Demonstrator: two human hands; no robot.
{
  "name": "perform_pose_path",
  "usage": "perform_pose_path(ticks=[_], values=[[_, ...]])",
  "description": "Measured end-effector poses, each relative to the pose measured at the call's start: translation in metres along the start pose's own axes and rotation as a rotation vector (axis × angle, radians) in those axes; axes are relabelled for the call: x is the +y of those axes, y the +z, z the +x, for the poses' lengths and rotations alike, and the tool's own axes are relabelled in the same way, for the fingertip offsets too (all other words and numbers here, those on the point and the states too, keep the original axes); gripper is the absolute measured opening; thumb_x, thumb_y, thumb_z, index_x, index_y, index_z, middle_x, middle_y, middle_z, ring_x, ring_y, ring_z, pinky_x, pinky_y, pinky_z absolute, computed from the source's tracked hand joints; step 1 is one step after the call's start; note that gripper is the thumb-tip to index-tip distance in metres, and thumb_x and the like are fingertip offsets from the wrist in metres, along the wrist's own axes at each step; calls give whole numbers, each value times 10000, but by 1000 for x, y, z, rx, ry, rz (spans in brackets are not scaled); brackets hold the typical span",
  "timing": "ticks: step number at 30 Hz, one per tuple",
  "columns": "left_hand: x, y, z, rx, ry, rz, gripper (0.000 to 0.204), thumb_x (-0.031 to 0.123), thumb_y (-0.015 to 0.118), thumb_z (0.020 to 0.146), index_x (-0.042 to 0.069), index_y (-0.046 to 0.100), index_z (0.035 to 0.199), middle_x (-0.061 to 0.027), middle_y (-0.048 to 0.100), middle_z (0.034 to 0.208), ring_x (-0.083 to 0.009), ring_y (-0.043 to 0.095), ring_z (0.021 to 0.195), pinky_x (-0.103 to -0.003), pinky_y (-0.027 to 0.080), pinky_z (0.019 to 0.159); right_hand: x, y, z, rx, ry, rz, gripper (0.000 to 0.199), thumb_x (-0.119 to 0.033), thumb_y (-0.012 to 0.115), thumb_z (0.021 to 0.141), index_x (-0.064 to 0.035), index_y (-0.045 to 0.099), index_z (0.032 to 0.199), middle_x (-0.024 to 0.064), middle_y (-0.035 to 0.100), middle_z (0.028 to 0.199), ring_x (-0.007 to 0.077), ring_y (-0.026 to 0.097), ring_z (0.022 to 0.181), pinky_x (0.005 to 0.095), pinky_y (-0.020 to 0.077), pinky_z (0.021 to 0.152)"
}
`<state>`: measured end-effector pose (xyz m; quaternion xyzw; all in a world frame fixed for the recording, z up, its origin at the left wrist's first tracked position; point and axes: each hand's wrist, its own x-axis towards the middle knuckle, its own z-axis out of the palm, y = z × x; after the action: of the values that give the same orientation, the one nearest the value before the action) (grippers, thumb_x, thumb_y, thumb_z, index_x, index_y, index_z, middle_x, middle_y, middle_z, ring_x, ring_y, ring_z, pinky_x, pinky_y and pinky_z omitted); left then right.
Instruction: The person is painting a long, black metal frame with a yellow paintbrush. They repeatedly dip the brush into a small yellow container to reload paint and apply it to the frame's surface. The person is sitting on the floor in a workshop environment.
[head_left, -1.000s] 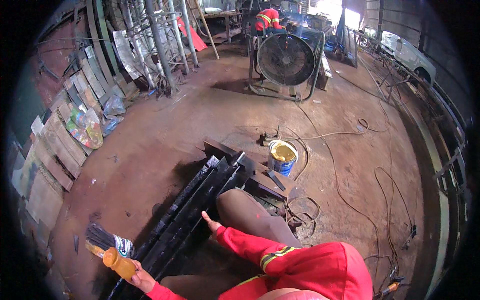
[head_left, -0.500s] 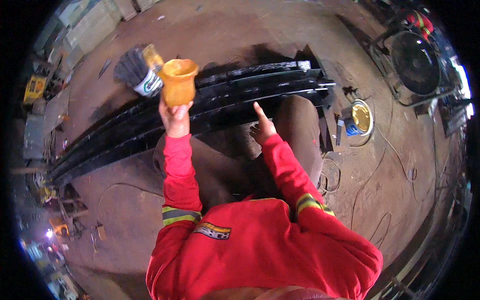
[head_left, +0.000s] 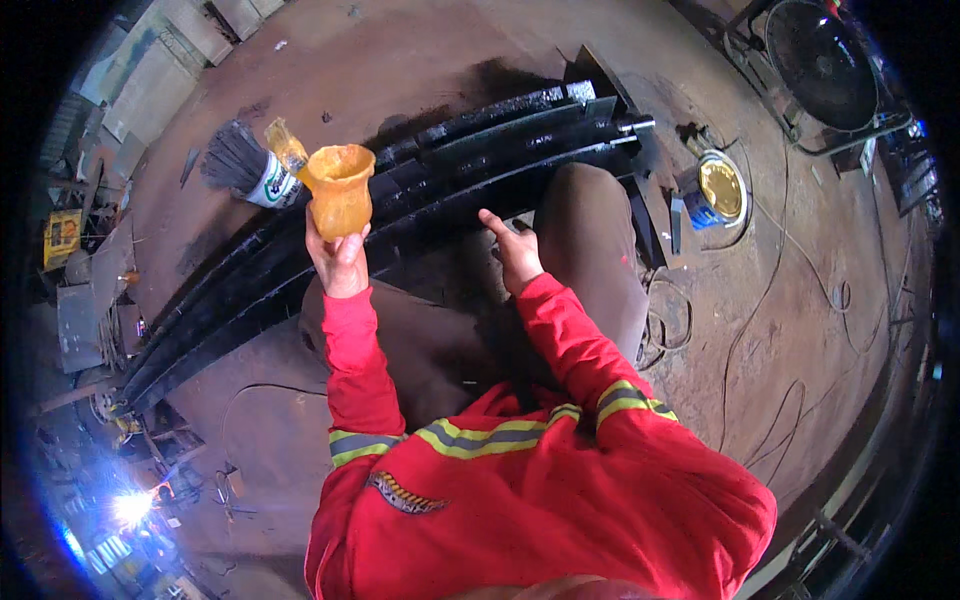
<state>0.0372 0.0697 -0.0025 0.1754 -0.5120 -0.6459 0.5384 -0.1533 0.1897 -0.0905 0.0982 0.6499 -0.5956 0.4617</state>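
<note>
My left hand is raised, its fingers wrapped round the lower part of an orange-yellow cup-like pot with a flared, wavy rim. The pot is upright above the long black metal beams, which look wet and shiny. Nothing shows in my right hand, whose one finger stretches toward the beams beside my right knee; its other fingers are partly hidden. Just behind the pot, a yellow-stained brush-like piece leans at a dark bundle of rods or bristles with a white and green wrap.
Right of the beams stands a blue and white can with a gold-coloured inside or lid. A large round fan is at the far right. Cables trail over the brown floor. A bright welding-like glare shows at the lower left among clutter.
The whole view has shifted. My left hand and the pot sit slightly lower and further left in the picture. The glare at the lower left has become much brighter.
</note>
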Motion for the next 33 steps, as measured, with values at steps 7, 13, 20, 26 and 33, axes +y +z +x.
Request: perform_pose_path(ticks=[7,13,20,26,33], values=[[-1,19,0,33,-74,58,685,220,795,652,46,483,1237,-18,560,1070,-96,558,904,-225,459,775,-42,-8,-67,-634,-558,115,625,-92,823,762,7,523,1301,73,577,1173,140,539,1049,298,469,934],[0,46,-3,-47,-138,93,551,225,813,633,105,508,1077,69,501,862,-13,427,675,-171,366,645,-62,2,-92,-723,-640,-31,714,-133,856,731,-23,502,1342,61,577,1185,145,536,1080,315,446,940],[-12,48,-8,-114,-179,80,603,185,827,631,83,499,1126,23,542,968,-64,517,828,-225,434,739,-57,-1,-86,-666,-739,-165,692,-82,850,722,-31,506,1320,53,582,1208,147,556,1080,312,459,920],[-20,46,-7,-181,-175,138,672,162,833,617,65,490,1186,-15,562,1074,-109,573,979,-272,471,858,-60,2,-89,-569,-911,-183,735,-210,891,661,-37,542,1284,61,610,1122,160,571,1034,317,458,894],[-30,53,-15,-205,-174,-20,844,268,939,574,63,476,1249,-43,566,1160,-147,580,1067,-305,484,940,-64,7,-97,-538,-876,-136,738,-278,903,626,-13,562,1225,75,636,1117,178,595,1013,324,457,893]])
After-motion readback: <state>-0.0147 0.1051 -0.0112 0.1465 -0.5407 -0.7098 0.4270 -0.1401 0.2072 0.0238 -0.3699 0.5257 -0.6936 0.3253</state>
